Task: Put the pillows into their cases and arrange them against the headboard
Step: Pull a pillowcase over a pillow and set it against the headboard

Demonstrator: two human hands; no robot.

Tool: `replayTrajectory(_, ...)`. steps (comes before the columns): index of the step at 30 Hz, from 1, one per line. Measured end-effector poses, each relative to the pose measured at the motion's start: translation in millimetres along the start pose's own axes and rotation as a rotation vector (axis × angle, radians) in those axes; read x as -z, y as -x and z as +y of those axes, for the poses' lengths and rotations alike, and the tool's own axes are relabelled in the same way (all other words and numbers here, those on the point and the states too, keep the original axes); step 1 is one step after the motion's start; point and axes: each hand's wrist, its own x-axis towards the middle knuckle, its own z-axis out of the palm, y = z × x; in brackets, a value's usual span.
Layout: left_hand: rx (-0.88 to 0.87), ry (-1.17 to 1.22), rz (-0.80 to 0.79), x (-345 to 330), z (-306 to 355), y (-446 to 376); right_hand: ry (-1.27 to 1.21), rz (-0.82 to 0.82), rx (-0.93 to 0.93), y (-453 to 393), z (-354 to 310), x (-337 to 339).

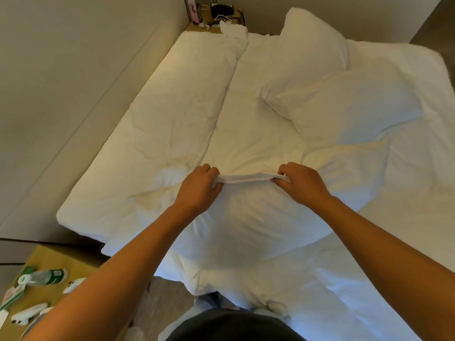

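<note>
Nearest, at 6 o'clock: a pillow point(246, 225) lies plump on the bed point(406, 193) against the person's front. Both hands sit at its far edge. Left hand point(200, 187) and right hand point(301, 182) are each closed in a pinch on the bunched white hem of the pillowcase point(246, 179), stretched taut between them — mouth of the case, by the look of it.

Handling, judged: light, soft, compressible; thin cotton, not slippery, wrinkles easily. Best held at the hem corners as now; the filling will bulge rather than resist.

At 1 o'clock, well apart — two more pillows point(339, 104), white, puffy, one leaning over the other; cannot tell whether they are cased.

At 11 o'clock: folded duvet point(157, 124) alongside the padded headboard point(73, 77). No pillow against it yet.
</note>
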Motion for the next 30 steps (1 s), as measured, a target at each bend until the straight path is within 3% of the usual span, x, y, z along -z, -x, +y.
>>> replayTrajectory(6,-0.005,0.041,-0.002,12,9,-5,0.088,0.005,-0.024,-1,4,23)
replayTrajectory(11,0.004,0.06,-0.001,19,9,-7,0.21,0.119,-0.092,2,15,41)
replayTrajectory(15,0.016,0.021,-0.011,24,8,-9,0.116,0.142,-0.144,3,20,45)
replayTrajectory(20,0.056,-0.01,0.024,26,6,-10,-0.193,0.145,-0.163,3,18,45)
replayTrajectory(30,0.145,-0.107,0.047,39,9,-9,-0.174,0.167,-0.03,-3,23,53)
